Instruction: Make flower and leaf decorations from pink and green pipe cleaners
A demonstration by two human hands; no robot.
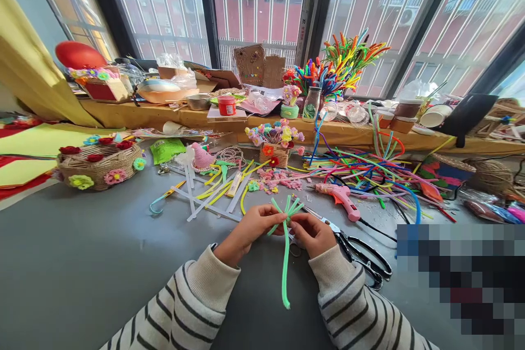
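Between my two hands is a bundle of light green pipe cleaners [286,262], with several short ends fanned out at the top and a long doubled tail hanging down. My left hand [256,225] pinches the bundle near its middle with thumb and forefinger. From the other side, the fingertips of my right hand [314,232] close on the same spot. Black-handled scissors [365,254] lie on the table just right of my right hand, their blades partly behind it. Beyond them rests a pink glue gun [340,199].
Loose coloured pipe cleaners [369,167] spread over the grey table [82,262] at right. A rope basket with flowers [100,164] stands left. White strips and yellow stems [217,191] lie ahead. A cluttered ledge [241,126] runs below the windows.
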